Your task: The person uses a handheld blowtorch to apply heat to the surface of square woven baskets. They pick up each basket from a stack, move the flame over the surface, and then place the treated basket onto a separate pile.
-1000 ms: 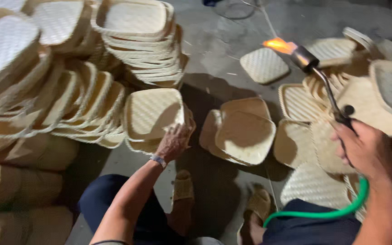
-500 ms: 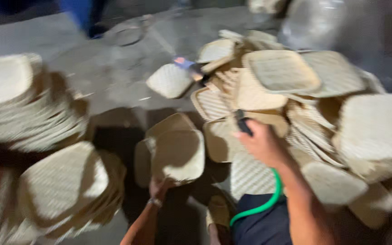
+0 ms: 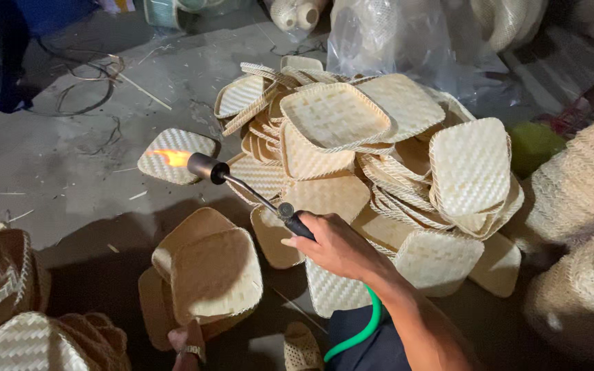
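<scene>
The right hand (image 3: 338,246) was clenched on the gas torch (image 3: 249,187), flame aimed away at the floor; the left hand (image 3: 188,342) gripped a woven bamboo tray (image 3: 216,273) from below — tilted clear.

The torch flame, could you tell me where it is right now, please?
In the head view, the flame burns left of centre over a lone woven tray on the floor, with the torch in the right hand.
</scene>
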